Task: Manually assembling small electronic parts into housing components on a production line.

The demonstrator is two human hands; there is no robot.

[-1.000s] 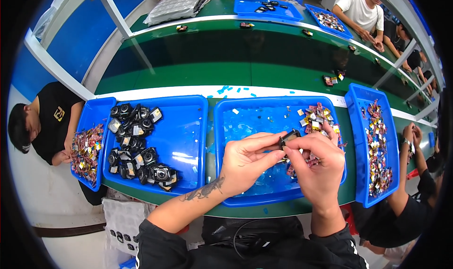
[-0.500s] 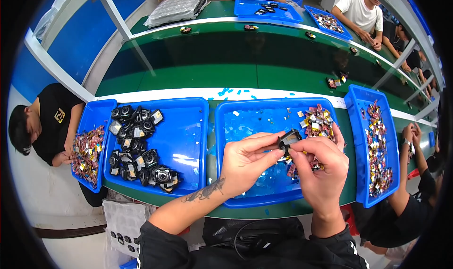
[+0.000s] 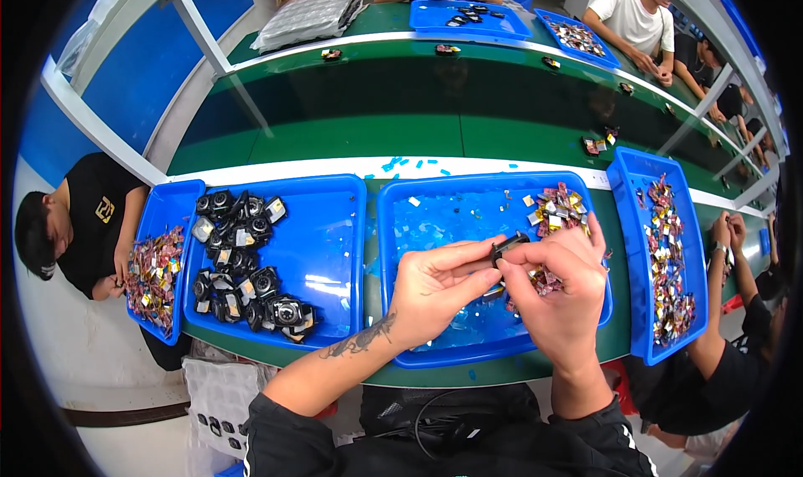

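Above the middle blue tray (image 3: 452,214), a small black plastic casing (image 3: 511,244) is held between my two hands, tilted so that its edge shows. My left hand (image 3: 439,285) pinches it from the left with thumb and fingers. My right hand (image 3: 559,297) has thumb and forefinger closed on its lower right side; whether anything small sits in that pinch is hidden. Beneath my right hand lies a heap of small parts (image 3: 559,208), pink, white and yellow. Blue film scraps and white bits are strewn over the tray's bottom.
Left of it, a blue tray (image 3: 335,218) holds several black casings (image 3: 242,251). Narrow trays of small parts flank both, at far left (image 3: 159,268) and right (image 3: 669,251). Beyond a white rail runs a green belt (image 3: 360,117) carrying several assemblies. Co-workers sit around.
The black casing has tipped from showing its open hollow face to nearly edge-on. My right hand has turned slightly with it, and my left hand keeps its grip.
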